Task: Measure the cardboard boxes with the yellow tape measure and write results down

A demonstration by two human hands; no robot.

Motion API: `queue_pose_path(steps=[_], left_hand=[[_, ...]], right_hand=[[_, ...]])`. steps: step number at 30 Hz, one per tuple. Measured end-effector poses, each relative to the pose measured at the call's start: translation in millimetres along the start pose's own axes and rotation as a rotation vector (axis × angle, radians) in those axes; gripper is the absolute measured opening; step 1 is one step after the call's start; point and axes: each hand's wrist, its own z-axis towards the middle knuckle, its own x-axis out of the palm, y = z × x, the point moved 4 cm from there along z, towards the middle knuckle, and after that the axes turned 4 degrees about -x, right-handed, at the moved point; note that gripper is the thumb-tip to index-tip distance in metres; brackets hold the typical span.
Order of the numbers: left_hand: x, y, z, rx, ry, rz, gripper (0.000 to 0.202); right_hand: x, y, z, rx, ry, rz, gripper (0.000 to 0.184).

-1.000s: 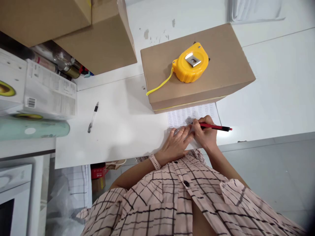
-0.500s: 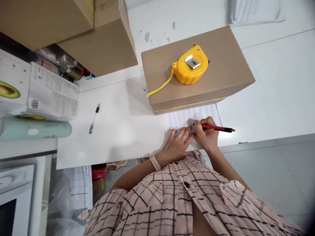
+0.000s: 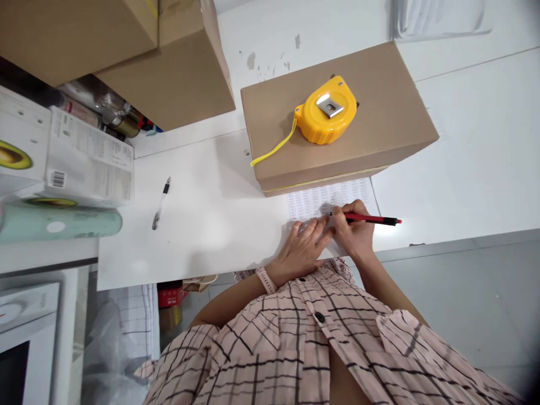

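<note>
My right hand (image 3: 355, 230) grips a red and black pen (image 3: 371, 218), its tip down on a sheet of paper (image 3: 310, 203) covered in rows of small writing. Flat on the sheet's lower part, my left hand (image 3: 304, 244) lies with its fingers spread, close beside the right. Just beyond both hands stands a brown cardboard box (image 3: 388, 95), which hides the far part of the sheet. On top of the box rests a yellow tape measure (image 3: 324, 124) with a yellow wrist strap.
A clear pen with a black grip (image 3: 161, 203) lies on the white table (image 3: 202, 208). Large cardboard boxes (image 3: 185, 84), a white carton (image 3: 90, 157) and a mint-green cylinder (image 3: 63, 221) occupy the left. Papers in a plastic sleeve (image 3: 441, 19) lie at the far right.
The pen and my right hand have barely shifted, and the pen's tip stays at the sheet. My left hand is still in place. The whole view has moved very slightly.
</note>
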Motion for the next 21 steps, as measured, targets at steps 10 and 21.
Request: queue_pose_path(steps=[10,21], left_hand=[[-1.1,0.1,0.2,0.01,0.017,-0.011,0.074],[-1.2,-0.1,0.3,0.01,0.008,0.0,0.074]], right_hand=[[0.2,0.0,-0.9,0.001,-0.009,-0.004,0.029],[-1.6,0.5,-0.3,0.005,-0.035,-0.012,0.027]])
